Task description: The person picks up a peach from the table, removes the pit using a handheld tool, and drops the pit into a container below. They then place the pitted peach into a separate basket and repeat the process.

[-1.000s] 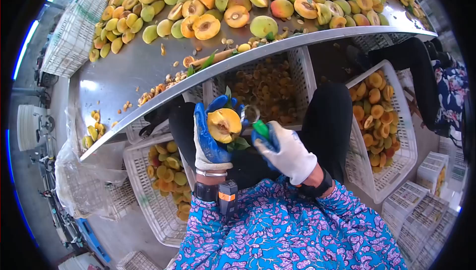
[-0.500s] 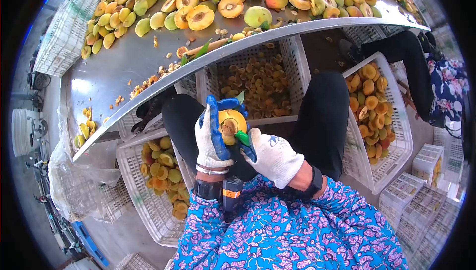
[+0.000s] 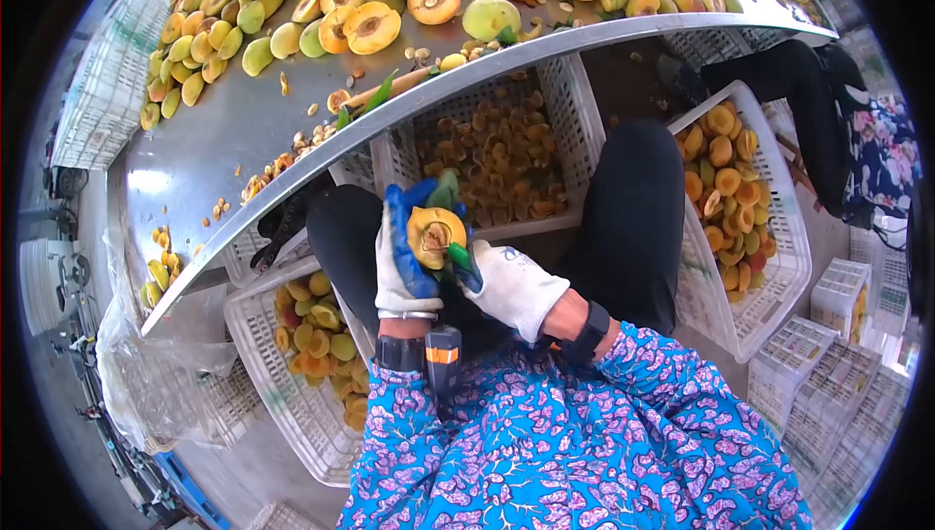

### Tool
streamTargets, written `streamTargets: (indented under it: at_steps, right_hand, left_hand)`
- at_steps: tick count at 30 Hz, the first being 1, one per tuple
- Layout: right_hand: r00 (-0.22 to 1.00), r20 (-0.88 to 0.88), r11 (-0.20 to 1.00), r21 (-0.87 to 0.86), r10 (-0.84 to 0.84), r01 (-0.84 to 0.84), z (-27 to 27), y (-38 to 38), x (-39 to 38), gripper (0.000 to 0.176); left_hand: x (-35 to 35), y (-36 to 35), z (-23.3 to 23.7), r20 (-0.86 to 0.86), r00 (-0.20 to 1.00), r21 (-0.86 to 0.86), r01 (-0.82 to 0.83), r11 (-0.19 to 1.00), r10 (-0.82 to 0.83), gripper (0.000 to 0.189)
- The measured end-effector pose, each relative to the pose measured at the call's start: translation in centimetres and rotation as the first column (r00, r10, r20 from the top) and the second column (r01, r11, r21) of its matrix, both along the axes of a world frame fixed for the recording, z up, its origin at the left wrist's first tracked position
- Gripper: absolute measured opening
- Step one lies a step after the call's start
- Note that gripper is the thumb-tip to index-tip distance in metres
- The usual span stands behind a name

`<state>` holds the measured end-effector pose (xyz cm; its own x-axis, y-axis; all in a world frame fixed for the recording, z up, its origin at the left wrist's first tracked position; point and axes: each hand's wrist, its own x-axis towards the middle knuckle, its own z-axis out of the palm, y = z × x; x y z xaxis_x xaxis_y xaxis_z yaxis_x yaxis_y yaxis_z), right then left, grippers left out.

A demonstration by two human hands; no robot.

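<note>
Over my lap, my left hand, in a white and blue coated glove, is wrapped round an apricot half. Its cut yellow face is turned up, with a brown, ragged hollow at its middle. A green leaf stands out by the fingers above the fruit. My gloved right hand grips a small tool with a green handle, whose end meets the lower right of the cut face. The tool's working tip is hidden or too small to make out.
A metal table bears heaps of apricots, loose pits and a stick; its raised edge curves ahead of my knees. Below stand crates of apricot halves at left and right, and another crate between. A person's leg is at right.
The view has shifted slightly. The apricot half has tilted in my left hand, and the green-handled tool now sits lower on its cut face. A leaf shows more beside the fruit.
</note>
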<state>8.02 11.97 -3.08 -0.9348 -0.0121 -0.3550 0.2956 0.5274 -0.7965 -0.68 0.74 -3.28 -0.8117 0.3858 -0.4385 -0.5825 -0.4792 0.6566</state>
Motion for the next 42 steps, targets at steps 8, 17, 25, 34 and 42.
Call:
streamTargets:
  at_steps: [8, 17, 25, 34, 42]
  right_hand:
    - [1.000, 0.025, 0.996, 0.084, -0.007, 0.004, 1.3, -0.5, -0.2, 0.028]
    - [0.996, 0.079, 0.998, 0.056, 0.033, -0.037, -0.3, 0.1, -1.1, 0.025]
    - [0.830, 0.449, 0.695, -0.479, -0.330, 0.536, 3.0, 1.1, -0.3, 0.020]
    - [0.964, -0.089, 0.944, -0.243, -0.251, 0.223, 2.2, 3.6, -2.1, 0.027]
    - [0.928, -0.063, 0.929, -0.070, -0.368, 0.363, 3.6, 3.2, -1.3, 0.028]
  left_hand:
    - [0.8, 0.0, -0.1, 0.003, 1.000, -0.062, -0.018, 0.998, 0.018, 0.037]
    - [0.1, 0.3, -1.4, -0.006, 1.000, -0.064, 0.023, 0.998, -0.023, 0.037]
    - [0.3, -0.2, -1.0, -0.327, 0.945, -0.161, -0.036, 0.986, -0.019, 0.035]
    - [0.3, -0.4, 1.1, -0.167, 0.984, 0.093, 0.083, 0.992, -0.066, 0.048]
    - [0.4, 0.2, -0.1, -0.100, 0.995, -0.077, 0.004, 0.997, -0.012, 0.044]
